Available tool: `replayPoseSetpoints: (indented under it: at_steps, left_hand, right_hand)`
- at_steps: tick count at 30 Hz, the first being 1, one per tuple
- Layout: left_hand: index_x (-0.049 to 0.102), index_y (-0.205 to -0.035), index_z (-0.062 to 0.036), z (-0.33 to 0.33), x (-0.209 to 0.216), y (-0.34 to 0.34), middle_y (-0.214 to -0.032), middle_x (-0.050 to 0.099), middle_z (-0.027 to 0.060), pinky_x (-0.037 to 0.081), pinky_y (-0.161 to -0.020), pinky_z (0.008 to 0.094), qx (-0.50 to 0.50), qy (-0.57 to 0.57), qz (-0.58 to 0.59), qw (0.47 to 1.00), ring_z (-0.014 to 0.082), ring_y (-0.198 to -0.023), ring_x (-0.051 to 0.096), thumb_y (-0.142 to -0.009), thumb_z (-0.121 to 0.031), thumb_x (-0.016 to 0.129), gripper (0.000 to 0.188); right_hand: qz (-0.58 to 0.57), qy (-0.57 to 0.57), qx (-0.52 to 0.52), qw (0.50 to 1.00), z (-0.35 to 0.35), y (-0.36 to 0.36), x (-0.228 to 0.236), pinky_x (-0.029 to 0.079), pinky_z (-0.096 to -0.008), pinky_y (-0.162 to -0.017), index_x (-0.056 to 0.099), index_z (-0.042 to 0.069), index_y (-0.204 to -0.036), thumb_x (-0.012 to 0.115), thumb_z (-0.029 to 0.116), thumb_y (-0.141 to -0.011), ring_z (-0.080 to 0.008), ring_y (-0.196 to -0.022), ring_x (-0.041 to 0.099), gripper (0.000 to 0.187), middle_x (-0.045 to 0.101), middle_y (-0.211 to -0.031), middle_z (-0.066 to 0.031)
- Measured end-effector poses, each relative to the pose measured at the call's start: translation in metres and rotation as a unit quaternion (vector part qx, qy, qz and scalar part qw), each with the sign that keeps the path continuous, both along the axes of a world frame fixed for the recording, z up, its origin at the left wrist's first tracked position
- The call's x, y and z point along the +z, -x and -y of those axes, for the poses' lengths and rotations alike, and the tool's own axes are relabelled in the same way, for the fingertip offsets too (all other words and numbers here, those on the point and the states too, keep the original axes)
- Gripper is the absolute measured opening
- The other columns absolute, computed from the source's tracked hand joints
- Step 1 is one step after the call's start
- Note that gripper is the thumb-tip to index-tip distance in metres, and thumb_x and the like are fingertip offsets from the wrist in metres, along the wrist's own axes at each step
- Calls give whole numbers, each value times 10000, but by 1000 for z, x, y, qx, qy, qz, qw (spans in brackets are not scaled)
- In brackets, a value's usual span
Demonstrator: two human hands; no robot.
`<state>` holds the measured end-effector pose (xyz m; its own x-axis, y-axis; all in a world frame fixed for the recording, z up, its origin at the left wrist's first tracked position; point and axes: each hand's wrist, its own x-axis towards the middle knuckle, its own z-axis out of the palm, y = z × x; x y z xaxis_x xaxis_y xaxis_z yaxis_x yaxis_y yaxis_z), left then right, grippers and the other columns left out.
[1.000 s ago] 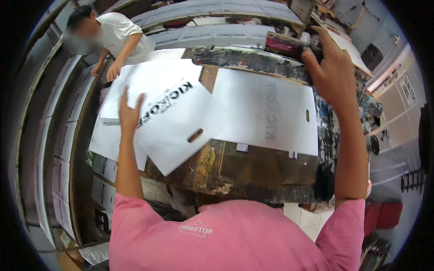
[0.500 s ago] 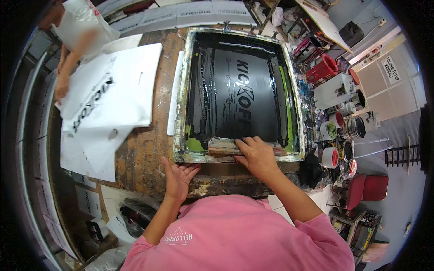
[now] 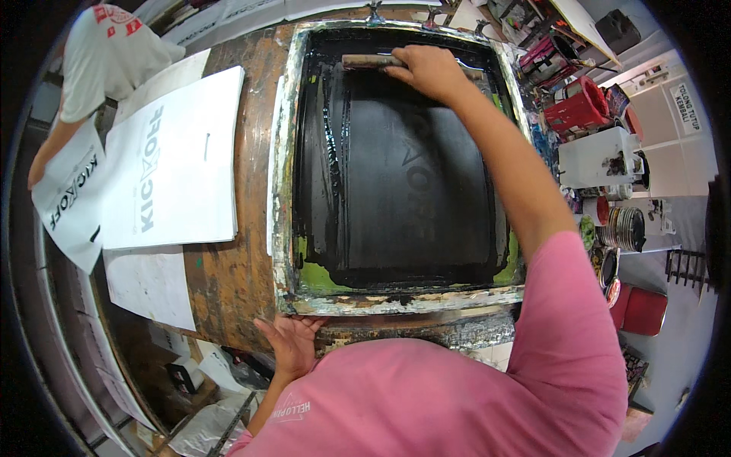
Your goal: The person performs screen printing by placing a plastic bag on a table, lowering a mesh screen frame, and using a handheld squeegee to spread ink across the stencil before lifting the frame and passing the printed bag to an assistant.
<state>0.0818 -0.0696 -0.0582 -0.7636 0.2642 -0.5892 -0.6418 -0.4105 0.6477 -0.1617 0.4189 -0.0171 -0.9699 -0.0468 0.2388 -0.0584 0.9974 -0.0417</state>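
Observation:
A large screen-printing frame [image 3: 282, 221], crusted with paint, lies on the worn wooden table. Black ink coats its mesh [image 3: 381, 183], and dark lettering shows faintly through the middle. My right hand [image 3: 432, 70] is closed around the wooden handle of a squeegee [image 3: 362, 62] at the far end of the mesh; the blade's edge is hidden. My left hand [image 3: 292, 341] is at the frame's near left corner, palm up and fingers apart. Its fingertips are close to the frame's near edge; whether they touch it I cannot tell.
To the left, a stack of printed white sheets [image 3: 179, 164] rests on the table [image 3: 228, 266]. Beyond it another person's hand [image 3: 36, 174] holds a printed sheet [image 3: 72, 194]. Ink tubs, a red bucket [image 3: 580, 105] and a white container [image 3: 598, 156] line the right side.
My right hand has moved the squeegee from the near end of the mesh to the far end. The lettering beneath looks darker and fainter. The other person's sheet has moved left off the stack.

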Motion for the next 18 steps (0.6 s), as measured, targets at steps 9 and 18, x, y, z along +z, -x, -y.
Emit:
replayPoseSetpoints:
  at_steps: [9, 18]
  left_hand:
    - [463, -1387, -14, 17, -13, 5, -1207, 674, 139, 509, -1046, 483, -26, -109, -78, 991, 286, -1100, 679, -930, -867, 339, 976]
    - [376, -1468, 7, -2, 28, 13, -1297, 663, 223, 474, -1116, 509, -90, -77, -161, 980, 365, -1191, 677, -974, -823, 287, 970]
  right_hand:
    - [-40, -23, -24, 999, 0, -2, -5, 571, -514, -808, 700, 134, -1111, 582, 551, -982, -358, -954, 726, 451, 745, -983, -144]
    - [40, 76, -22, 996, 138, -223, 56, 538, -517, -728, 558, 67, -1041, 659, 408, -963, -393, -856, 683, 364, 681, -892, -167]
